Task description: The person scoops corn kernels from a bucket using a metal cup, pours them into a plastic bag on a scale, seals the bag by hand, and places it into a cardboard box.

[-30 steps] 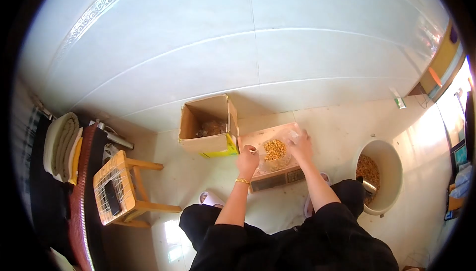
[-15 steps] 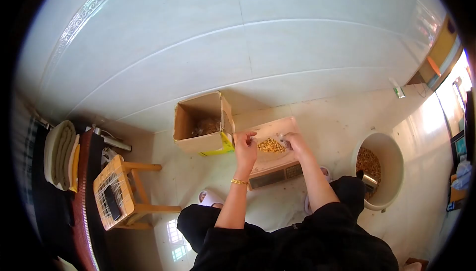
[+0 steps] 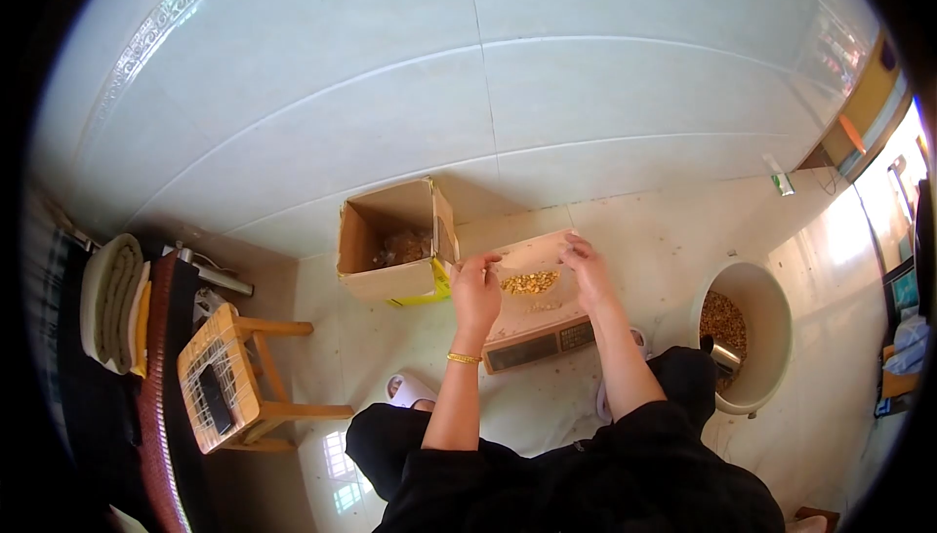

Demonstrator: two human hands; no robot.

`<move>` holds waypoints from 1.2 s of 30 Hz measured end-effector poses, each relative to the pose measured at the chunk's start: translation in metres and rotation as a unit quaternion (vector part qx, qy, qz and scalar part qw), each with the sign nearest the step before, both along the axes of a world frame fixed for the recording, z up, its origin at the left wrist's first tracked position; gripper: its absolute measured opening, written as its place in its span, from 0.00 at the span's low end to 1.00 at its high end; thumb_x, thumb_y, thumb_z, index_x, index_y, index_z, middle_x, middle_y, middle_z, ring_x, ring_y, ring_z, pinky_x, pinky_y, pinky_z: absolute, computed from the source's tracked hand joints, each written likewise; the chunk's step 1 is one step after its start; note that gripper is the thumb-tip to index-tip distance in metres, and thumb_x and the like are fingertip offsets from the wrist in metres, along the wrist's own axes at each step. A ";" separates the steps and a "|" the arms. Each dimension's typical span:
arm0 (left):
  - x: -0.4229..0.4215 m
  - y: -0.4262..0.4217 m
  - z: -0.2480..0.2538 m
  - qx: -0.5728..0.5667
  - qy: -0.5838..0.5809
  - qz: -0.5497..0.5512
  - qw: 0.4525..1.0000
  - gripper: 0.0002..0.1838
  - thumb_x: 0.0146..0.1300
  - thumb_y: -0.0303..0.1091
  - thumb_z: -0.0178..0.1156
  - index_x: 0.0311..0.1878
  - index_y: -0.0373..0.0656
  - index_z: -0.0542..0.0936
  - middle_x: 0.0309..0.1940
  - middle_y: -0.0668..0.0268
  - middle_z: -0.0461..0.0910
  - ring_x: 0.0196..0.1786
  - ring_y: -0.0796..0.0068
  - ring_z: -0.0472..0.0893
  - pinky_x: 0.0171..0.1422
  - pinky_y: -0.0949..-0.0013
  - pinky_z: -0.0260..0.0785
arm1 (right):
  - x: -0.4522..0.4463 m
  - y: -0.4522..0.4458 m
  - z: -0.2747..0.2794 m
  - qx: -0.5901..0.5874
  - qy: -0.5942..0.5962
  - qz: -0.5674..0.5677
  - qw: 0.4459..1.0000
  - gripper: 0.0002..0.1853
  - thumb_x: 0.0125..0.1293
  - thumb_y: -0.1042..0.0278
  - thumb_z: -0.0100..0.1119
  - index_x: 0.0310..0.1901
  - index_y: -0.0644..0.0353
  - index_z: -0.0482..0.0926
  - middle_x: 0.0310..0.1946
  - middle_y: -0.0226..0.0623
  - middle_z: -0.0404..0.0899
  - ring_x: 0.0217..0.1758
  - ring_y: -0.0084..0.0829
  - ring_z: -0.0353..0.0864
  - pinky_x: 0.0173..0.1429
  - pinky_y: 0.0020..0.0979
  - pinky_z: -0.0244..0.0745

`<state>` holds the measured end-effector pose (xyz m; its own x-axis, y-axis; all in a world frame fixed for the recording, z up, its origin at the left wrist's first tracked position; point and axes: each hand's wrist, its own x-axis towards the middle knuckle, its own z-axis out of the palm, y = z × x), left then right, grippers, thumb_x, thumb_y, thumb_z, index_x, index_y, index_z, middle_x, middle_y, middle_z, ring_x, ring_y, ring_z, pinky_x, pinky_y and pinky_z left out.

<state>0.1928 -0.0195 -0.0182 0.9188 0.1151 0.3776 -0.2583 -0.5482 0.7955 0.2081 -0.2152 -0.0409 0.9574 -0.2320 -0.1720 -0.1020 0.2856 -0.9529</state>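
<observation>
A clear plastic bag with yellow kernels (image 3: 530,283) in its bottom hangs between my hands, above the pinkish platform of a scale (image 3: 517,322). My left hand (image 3: 477,289), with a gold bracelet at the wrist, pinches the bag's left side. On the opposite side my right hand (image 3: 583,262) has its fingers closed on the bag's edge. The scale's dark display panel faces me. Left of the scale stands an open cardboard box (image 3: 390,284) with clear plastic bags inside.
A pale bucket (image 3: 774,338) of kernels with a metal scoop (image 3: 720,355) stands at right. At left, a wooden stool (image 3: 256,398) holds a dark phone (image 3: 216,399), beside a dark bench with a folded blanket (image 3: 115,304). A small green-white packet (image 3: 783,184) lies near the wall.
My hands have lifted the bag off the scale and drawn its sides apart. The kernels have spread into a flatter row along its bottom. The view has shifted slightly.
</observation>
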 end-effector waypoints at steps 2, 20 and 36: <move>-0.001 0.000 0.003 0.107 -0.049 0.012 0.993 0.07 0.57 0.23 0.57 0.38 0.41 0.79 0.27 0.65 0.79 0.34 0.68 0.74 0.45 0.67 0.66 | 0.000 0.001 -0.013 0.015 0.011 0.075 0.997 0.21 0.58 0.61 0.64 0.50 0.65 0.75 0.34 0.30 0.76 0.43 0.24 0.74 0.50 0.28 0.67; -0.001 -0.016 -0.040 0.118 0.017 -0.039 0.992 0.15 0.55 0.25 0.58 0.48 0.46 0.77 0.34 0.59 0.81 0.43 0.55 0.77 0.49 0.57 0.67 | -0.009 0.037 -0.033 -0.378 0.028 0.235 0.895 0.15 0.67 0.58 0.51 0.43 0.63 0.76 0.33 0.47 0.80 0.37 0.42 0.80 0.42 0.38 0.71; 0.002 -0.017 -0.058 -0.146 0.156 -0.100 0.972 0.16 0.59 0.17 0.51 0.49 0.40 0.78 0.38 0.56 0.77 0.32 0.66 0.81 0.36 0.66 0.75 | 0.003 0.041 -0.058 -0.308 -0.057 0.260 0.914 0.14 0.68 0.62 0.47 0.41 0.66 0.76 0.36 0.48 0.80 0.40 0.41 0.79 0.44 0.37 0.70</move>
<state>0.1953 -0.0368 -0.0757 0.9983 -0.0177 0.0561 -0.0588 -0.2514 0.9661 0.2110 -0.1738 -0.0990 0.9693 0.2395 -0.0550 0.0380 -0.3670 -0.9294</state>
